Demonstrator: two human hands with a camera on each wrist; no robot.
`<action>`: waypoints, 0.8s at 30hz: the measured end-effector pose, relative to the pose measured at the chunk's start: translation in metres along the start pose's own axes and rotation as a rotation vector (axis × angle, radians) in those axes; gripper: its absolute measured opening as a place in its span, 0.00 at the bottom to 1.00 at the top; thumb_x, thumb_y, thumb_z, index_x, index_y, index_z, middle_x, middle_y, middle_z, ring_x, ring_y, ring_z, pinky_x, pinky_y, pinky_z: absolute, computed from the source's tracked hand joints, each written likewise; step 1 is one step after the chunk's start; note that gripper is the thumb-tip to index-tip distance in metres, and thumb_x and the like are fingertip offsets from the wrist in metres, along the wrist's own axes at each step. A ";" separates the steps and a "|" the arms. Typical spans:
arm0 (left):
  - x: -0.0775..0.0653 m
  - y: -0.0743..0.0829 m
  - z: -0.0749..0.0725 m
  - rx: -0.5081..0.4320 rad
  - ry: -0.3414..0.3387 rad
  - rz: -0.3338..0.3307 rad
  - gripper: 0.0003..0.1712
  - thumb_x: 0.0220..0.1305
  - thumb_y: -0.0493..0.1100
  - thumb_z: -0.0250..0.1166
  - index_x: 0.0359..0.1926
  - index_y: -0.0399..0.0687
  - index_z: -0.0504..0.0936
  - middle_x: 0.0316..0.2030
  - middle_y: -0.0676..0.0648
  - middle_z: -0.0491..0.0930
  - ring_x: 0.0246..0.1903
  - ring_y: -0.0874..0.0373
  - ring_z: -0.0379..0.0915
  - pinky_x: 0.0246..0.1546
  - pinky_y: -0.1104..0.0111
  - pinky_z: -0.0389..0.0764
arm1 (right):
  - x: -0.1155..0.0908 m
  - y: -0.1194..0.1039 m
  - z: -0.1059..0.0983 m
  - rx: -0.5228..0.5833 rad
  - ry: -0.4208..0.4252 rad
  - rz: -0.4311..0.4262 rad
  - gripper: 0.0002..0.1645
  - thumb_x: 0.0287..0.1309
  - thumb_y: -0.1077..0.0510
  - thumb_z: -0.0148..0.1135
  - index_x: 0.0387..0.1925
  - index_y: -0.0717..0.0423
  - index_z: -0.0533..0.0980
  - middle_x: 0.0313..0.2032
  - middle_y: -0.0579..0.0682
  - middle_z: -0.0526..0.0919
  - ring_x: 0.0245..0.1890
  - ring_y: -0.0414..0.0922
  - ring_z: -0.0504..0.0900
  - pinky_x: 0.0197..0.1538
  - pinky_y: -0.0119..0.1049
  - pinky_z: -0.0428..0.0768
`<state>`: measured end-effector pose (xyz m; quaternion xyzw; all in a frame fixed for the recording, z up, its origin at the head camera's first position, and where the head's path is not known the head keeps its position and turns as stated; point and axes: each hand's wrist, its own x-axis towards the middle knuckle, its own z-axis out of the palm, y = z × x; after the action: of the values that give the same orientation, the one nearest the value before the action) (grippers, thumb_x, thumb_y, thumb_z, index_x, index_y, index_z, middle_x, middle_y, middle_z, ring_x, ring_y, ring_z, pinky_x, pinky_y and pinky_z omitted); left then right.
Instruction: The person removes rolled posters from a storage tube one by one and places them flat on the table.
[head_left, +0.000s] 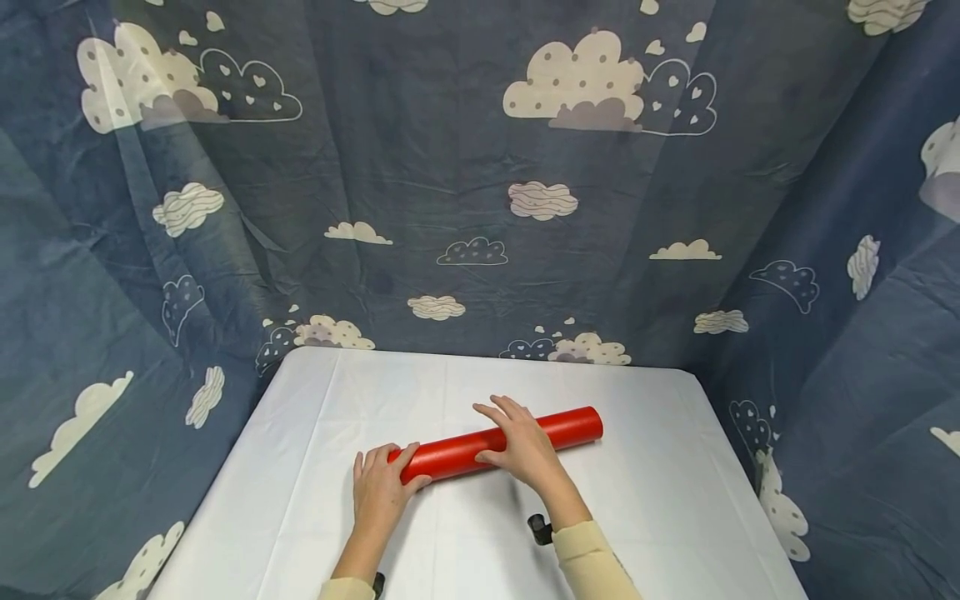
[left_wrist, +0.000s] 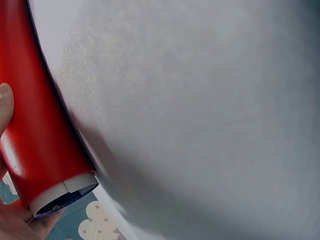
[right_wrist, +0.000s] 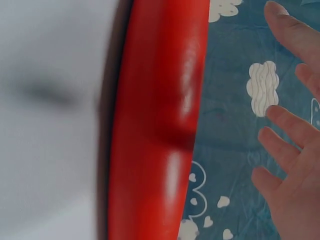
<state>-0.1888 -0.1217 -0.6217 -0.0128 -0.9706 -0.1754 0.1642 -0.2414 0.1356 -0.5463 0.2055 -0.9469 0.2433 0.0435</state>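
A long red tube [head_left: 457, 456] lies aslant over the white table, its right end farther back. In the left wrist view the tube [left_wrist: 45, 115] shows a hollow end with a pale rim. My left hand [head_left: 377, 492] grips its left end, thumb on the near side and fingers around the far side. Above the tube's middle hovers my right hand [head_left: 522, 446], fingers spread. The right wrist view shows that hand [right_wrist: 300, 165] apart from the tube [right_wrist: 155, 120], with a gap between them.
Under the tube is a table [head_left: 630, 508] with a white cover. Dark blue cloth [head_left: 405, 183] printed with clouds hangs behind it and at both sides. A small black device [head_left: 540, 530] sits at my right wrist.
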 end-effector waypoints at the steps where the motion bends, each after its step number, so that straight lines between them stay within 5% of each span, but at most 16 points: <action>1: 0.000 0.000 0.000 0.003 -0.002 -0.002 0.37 0.53 0.63 0.80 0.64 0.62 0.86 0.55 0.40 0.84 0.60 0.41 0.75 0.71 0.34 0.64 | 0.000 -0.001 0.001 -0.005 -0.004 -0.001 0.49 0.51 0.47 0.84 0.74 0.36 0.73 0.76 0.52 0.72 0.78 0.57 0.67 0.79 0.62 0.63; 24: 0.000 -0.001 0.000 0.022 0.008 0.004 0.36 0.53 0.64 0.80 0.63 0.62 0.87 0.54 0.41 0.84 0.59 0.41 0.76 0.71 0.34 0.64 | 0.002 -0.012 0.032 -0.080 -0.081 -0.097 0.47 0.51 0.46 0.84 0.72 0.36 0.74 0.73 0.54 0.75 0.75 0.58 0.71 0.77 0.63 0.66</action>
<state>-0.1887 -0.1224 -0.6220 -0.0121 -0.9718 -0.1647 0.1684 -0.2375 0.1101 -0.5685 0.2589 -0.9458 0.1943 0.0249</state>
